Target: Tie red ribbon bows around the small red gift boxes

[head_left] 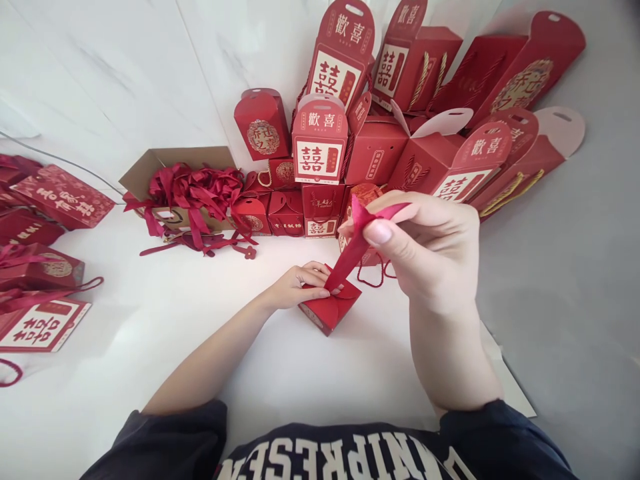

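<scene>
A white marble wall (100,80) rises behind a white table (150,320), and a grey surface (565,287) lies to the right. The landmark is a small red gift box (333,317), near the front of the table. Behind it stands a large stack of red gift boxes (375,150), some upright and some leaning, with tall handle tabs printed with gold double-happiness characters. Left of the small box sits an open cardboard carton (175,167) overflowing with a tangle of crimson ribbons (195,193). Farther left, at the table's edge, lies a heap of flat red boxes (43,267) with red cords.

The small box rests on the table, seen corner-on, with its top flaps folded shut. The left hand (300,287) lies curved over the top of the box, though whether it grips firmly cannot be told. A red ribbon (353,247) rises from beneath those fingers, taut and angled up to the right hand (430,247). That hand is in a narrow pinch, holding the ribbon between thumb (377,232) and forefinger, with a small fold of ribbon standing up at the pinch. Both forearms reach out from dark sleeves (160,443).
</scene>
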Action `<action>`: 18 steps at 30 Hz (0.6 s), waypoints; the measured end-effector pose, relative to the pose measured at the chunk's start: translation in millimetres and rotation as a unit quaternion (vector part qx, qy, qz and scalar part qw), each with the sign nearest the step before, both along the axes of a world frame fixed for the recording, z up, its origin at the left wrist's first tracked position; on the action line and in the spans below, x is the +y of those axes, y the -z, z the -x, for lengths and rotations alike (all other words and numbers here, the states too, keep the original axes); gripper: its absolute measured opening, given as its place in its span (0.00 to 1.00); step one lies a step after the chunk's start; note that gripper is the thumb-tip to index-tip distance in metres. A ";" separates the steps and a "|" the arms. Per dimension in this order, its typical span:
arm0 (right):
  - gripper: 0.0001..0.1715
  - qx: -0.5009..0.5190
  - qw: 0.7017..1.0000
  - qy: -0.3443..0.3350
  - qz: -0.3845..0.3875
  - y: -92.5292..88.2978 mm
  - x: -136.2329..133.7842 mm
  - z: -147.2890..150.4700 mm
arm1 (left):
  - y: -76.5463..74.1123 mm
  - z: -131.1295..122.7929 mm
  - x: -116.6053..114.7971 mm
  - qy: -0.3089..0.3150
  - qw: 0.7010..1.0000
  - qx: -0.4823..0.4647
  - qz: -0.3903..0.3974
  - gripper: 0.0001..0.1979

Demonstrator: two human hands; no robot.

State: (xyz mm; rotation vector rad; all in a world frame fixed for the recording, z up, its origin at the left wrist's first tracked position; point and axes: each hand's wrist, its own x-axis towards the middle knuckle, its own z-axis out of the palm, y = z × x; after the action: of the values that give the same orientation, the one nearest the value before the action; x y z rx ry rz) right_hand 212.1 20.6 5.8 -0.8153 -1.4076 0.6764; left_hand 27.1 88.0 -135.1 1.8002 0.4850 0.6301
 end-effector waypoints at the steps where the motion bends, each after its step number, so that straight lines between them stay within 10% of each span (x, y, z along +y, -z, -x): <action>1: 0.14 0.000 1.000 0.002 -0.004 -0.8 0.0 0.7 | 0.7 0.4 0.3 -0.009 1.000 -0.002 0.010 0.11; 13: 0.09 -0.013 1.000 0.011 -0.007 -11.3 -9.0 -2.0 | -4.1 -3.4 -5.8 -0.021 1.000 0.003 0.008 0.09; 18: 0.11 0.016 1.000 0.020 0.017 0.0 27.2 7.0 | -1.8 -3.2 -4.6 -0.009 1.000 0.026 -0.001 0.08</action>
State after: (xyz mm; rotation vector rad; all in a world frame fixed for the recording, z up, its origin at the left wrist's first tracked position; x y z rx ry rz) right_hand 205.0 47.8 5.8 -0.8536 -1.3512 0.6823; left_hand 30.3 83.3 -133.4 1.8191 0.5365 0.5977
